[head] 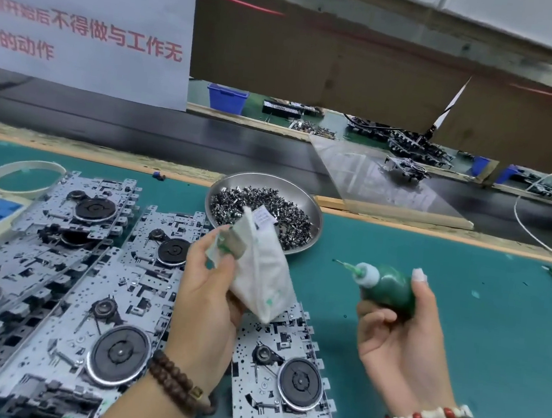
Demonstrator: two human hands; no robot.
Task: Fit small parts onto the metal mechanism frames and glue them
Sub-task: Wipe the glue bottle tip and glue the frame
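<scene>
Hidden: our left hand (206, 290) covers part of the silver metal mechanism frames (114, 311).
Left: pinches a crumpled white cloth (260, 275) (green-stained).
Right: our right hand (394, 337) curls round the green squeeze glue bottle (387, 288).

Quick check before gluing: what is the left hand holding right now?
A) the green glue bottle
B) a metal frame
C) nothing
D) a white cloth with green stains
D: the left hand grips a white cloth with green stains, while the right hand holds the green glue bottle.

Two hands (211, 290), one glue bottle (385, 288), one parts bowl (315, 209), one white packet (260, 275).
</scene>
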